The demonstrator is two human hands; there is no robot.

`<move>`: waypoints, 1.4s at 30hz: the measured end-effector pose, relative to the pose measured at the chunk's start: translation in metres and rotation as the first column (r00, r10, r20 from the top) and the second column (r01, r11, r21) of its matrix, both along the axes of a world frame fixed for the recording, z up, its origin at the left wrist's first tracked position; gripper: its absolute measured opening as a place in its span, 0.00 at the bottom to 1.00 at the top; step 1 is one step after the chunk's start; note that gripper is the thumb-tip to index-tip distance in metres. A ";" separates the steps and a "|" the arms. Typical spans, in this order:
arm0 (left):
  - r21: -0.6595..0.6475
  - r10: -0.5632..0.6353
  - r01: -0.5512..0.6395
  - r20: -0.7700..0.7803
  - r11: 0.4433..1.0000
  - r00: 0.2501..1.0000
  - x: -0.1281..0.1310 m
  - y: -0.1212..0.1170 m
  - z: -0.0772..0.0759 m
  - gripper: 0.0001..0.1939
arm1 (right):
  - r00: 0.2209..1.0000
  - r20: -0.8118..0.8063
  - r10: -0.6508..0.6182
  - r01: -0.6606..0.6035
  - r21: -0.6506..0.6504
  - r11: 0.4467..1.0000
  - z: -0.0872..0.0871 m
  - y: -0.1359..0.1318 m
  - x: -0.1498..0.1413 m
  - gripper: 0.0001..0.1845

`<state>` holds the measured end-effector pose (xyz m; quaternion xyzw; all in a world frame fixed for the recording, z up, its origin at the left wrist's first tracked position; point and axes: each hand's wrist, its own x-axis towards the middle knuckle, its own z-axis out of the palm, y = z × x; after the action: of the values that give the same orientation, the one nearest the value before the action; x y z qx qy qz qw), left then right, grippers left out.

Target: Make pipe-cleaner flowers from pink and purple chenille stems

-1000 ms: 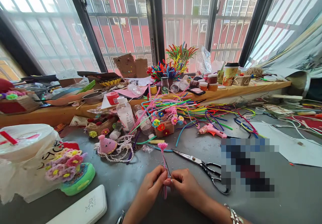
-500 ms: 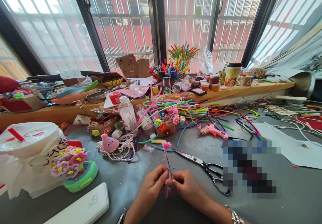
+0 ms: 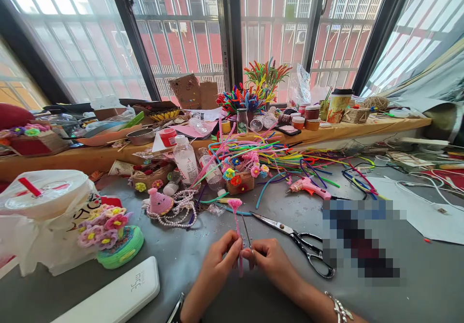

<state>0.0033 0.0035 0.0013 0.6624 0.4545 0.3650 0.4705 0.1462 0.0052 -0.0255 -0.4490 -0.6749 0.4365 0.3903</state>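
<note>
My left hand [image 3: 224,256] is closed around the stem of a pink pipe-cleaner flower [image 3: 235,204], whose ruffled head points up. The stem's lower end hangs below my fingers. My right hand [image 3: 267,260], close beside it, pinches a thin dark wire [image 3: 247,228] that slants up toward the flower stem. A gap shows between wire and stem. To the right of my hands lie black-handled scissors [image 3: 295,238], their blades pointing to the upper left. Behind the flower is a blue pipe cleaner [image 3: 235,211] on the grey table.
A white power bank [image 3: 116,294], a green-based flower ornament [image 3: 121,248] and a bagged drink cup [image 3: 47,202] stand at left. Bottles [image 3: 185,161], a pink beaded-string-ringed figure [image 3: 159,202], many pipe cleaners [image 3: 282,156] and a pink glue gun [image 3: 308,186] lie behind. A blurred patch covers something at right.
The flower head has tilted a little to the left. The wire has swung apart from the stem, and my right hand has shifted slightly away from my left.
</note>
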 end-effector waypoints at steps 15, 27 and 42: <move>0.046 -0.019 0.021 -0.037 0.999 0.999 -0.001 -0.001 -0.001 0.13 | 0.976 0.054 0.212 -0.215 0.067 0.974 0.003 -0.005 0.001 0.32; 0.047 -0.024 0.027 -0.050 0.999 0.998 0.000 -0.002 0.005 0.14 | 0.986 0.075 0.147 -0.150 0.043 0.988 0.000 -0.005 -0.002 0.29; 0.054 0.020 -0.019 -0.016 0.998 1.000 -0.001 -0.001 0.001 0.15 | 0.992 0.045 0.120 -0.122 0.044 0.992 -0.001 -0.005 -0.003 0.29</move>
<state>0.0019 0.0030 0.0019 0.6735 0.4549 0.3760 0.4452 0.1436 0.0004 -0.0262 -0.4074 -0.7190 0.4338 0.3590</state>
